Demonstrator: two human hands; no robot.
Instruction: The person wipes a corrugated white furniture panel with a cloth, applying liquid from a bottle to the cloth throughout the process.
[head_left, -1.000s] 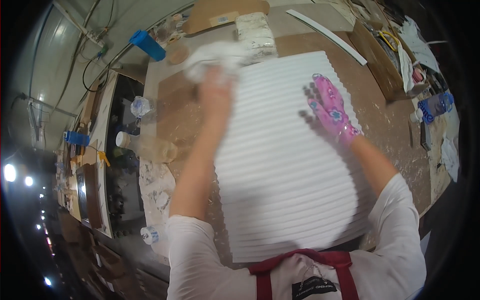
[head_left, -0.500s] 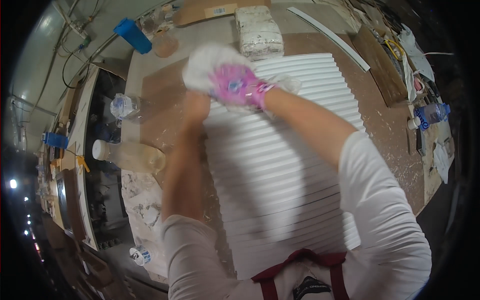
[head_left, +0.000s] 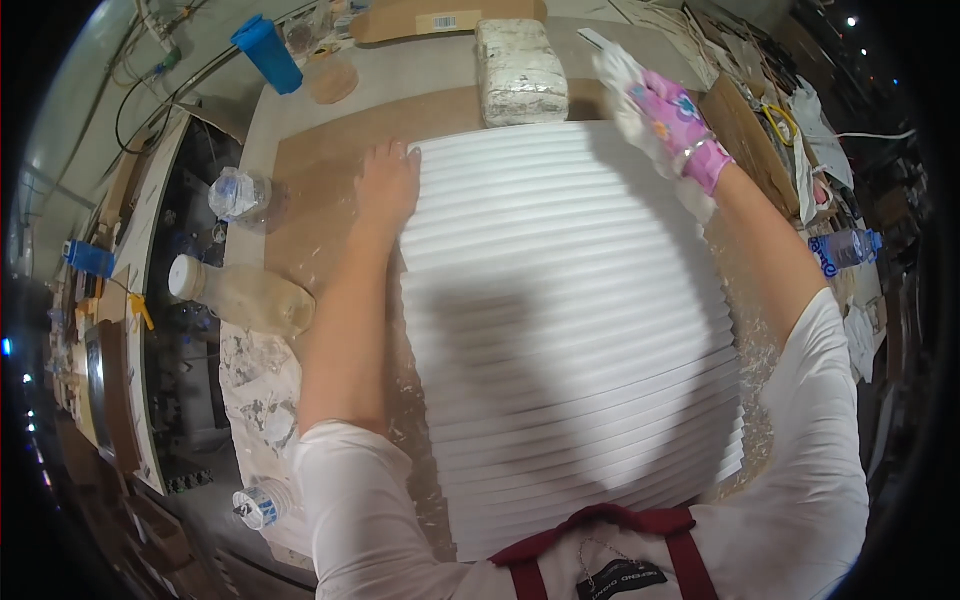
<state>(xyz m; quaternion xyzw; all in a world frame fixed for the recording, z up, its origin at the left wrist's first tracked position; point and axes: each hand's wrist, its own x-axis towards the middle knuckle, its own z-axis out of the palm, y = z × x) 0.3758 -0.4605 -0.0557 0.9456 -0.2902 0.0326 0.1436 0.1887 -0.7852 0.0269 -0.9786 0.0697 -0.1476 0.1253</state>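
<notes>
A broad layer of white strips (head_left: 560, 300), lying side by side in ridged rows, covers the middle of the brown board. My bare left hand (head_left: 388, 188) rests at its far left corner, fingers apart, the thumb side touching the strips' edge. Beyond the far right corner is my right hand (head_left: 678, 125), in a pink flowered glove. It is closed on a bunched white cloth (head_left: 622, 85), which hangs down along the glove and is slightly blurred. The cloth and glove hide most of a long white strip (head_left: 590, 37) behind them.
A whitish, tape-wrapped block (head_left: 522, 75) stands at the strips' far edge. To the left are a big bottle of cloudy liquid (head_left: 250, 297), a clear bottle (head_left: 238, 195) and a blue container (head_left: 268, 55). An open cardboard box (head_left: 755, 140) sits at right.
My right hand has swept the cloth from the far left corner over to the far right. My left hand, beside the cloth before, now shows plainly at the left corner.
</notes>
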